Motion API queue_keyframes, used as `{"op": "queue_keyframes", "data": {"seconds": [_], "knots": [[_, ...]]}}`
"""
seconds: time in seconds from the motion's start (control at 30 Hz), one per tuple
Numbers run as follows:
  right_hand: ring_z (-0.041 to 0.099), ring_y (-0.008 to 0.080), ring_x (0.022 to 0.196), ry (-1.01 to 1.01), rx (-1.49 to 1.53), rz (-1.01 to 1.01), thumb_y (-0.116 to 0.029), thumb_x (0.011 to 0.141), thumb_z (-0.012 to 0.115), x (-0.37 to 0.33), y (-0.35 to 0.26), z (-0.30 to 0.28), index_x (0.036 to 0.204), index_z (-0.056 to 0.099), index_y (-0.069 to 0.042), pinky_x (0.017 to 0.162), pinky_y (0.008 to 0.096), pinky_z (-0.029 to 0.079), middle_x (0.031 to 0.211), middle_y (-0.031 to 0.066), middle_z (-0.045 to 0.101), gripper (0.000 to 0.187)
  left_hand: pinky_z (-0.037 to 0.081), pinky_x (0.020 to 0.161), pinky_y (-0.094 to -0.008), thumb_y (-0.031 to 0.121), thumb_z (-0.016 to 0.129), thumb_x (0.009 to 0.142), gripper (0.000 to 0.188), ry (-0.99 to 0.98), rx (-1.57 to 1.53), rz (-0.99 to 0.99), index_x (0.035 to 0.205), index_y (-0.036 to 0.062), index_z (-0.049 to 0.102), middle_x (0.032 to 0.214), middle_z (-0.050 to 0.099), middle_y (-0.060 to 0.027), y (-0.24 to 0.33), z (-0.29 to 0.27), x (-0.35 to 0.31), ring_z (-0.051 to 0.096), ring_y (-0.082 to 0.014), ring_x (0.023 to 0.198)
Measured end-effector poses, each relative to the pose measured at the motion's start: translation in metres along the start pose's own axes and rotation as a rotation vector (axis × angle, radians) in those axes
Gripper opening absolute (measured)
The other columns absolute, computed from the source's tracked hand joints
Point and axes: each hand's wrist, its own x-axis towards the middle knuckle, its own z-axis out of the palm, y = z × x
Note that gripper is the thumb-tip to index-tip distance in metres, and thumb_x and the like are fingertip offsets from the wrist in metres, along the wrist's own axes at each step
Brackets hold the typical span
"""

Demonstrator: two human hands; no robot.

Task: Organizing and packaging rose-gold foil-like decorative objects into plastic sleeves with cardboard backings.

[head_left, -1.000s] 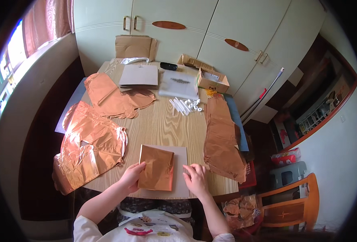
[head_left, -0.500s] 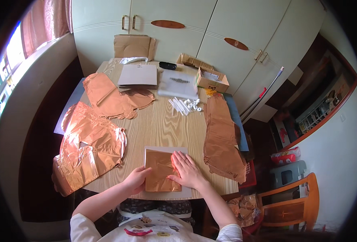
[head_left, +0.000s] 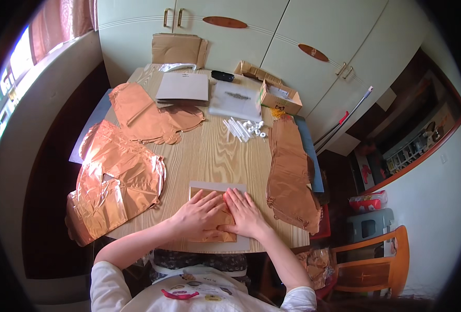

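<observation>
A folded packet of copper-coloured foil (head_left: 221, 237) lies on a pale grey card (head_left: 217, 184) at the table's near edge. My left hand (head_left: 195, 214) rests flat across the packet's left and middle, fingers stretched out. Against its right side, my right hand (head_left: 242, 214) is pressed down flat, partly over the foil and partly over the card. The two hands nearly meet, and they hide much of the packet.
Large copper foil sheets (head_left: 117, 174) spread over the table's left side, and a foil stack (head_left: 290, 171) lies right. Farther back are white tubes (head_left: 234, 129), small white caps (head_left: 255, 128), grey cards (head_left: 182, 87), clear plastic bags (head_left: 229, 106) and a cardboard box (head_left: 282, 100).
My left hand has moved from the packet's left edge onto its top and now lies flat. The right hand stays on the right side. The view has shifted slightly.
</observation>
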Motion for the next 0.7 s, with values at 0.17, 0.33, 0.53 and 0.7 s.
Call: {"op": "queue_keyframes", "data": {"seconds": [0.17, 0.33, 0.53, 0.7], "knots": [[0.011, 0.0286, 0.149, -0.047, 0.025, -0.005, -0.081, 0.072, 0.054, 0.002, -0.001, -0.006, 0.153, 0.013, -0.002, 0.120, 0.0477, 0.009, 0.160, 0.0164, 0.013, 0.121, 0.020, 0.116, -0.0542, 0.075, 0.056, 0.076, 0.102, -0.043, 0.066, 0.035, 0.145, 0.0022, 0.036, 0.149, 0.035, -0.0232, -0.014, 0.005, -0.006, 0.027, -0.0397, 0.142], [0.007, 0.0291, 0.149, -0.147, 0.023, -0.013, -0.085, 0.063, 0.058, 0.003, -0.001, -0.019, 0.153, 0.011, 0.000, 0.121, 0.0473, 0.006, 0.160, 0.0179, 0.010, 0.132, 0.020, 0.116, -0.0534, 0.082, 0.054, 0.070, 0.111, -0.100, 0.137, 0.008, 0.147, 0.0034, 0.034, 0.150, 0.033, -0.0248, -0.018, 0.000, -0.011, 0.028, -0.0423, 0.141], [0.003, 0.0327, 0.149, -0.275, 0.025, 0.007, -0.082, 0.055, 0.067, 0.005, -0.004, -0.034, 0.153, 0.007, 0.001, 0.121, 0.0480, 0.004, 0.160, 0.0219, 0.006, 0.142, 0.018, 0.116, -0.0534, 0.085, 0.057, 0.063, 0.121, -0.138, 0.114, -0.054, 0.147, 0.0020, 0.032, 0.149, 0.029, -0.0311, -0.021, -0.008, -0.017, 0.025, -0.0436, 0.142], [0.000, 0.0394, 0.148, -0.298, -0.009, 0.028, -0.082, 0.053, 0.069, 0.004, -0.004, -0.037, 0.153, 0.006, -0.001, 0.121, 0.0479, 0.003, 0.158, 0.0265, 0.003, 0.144, 0.019, 0.116, -0.0532, 0.086, 0.058, 0.061, 0.125, -0.145, 0.132, -0.088, 0.146, -0.0021, 0.031, 0.148, 0.028, -0.0341, -0.023, -0.015, -0.022, 0.026, -0.0442, 0.141]]}}
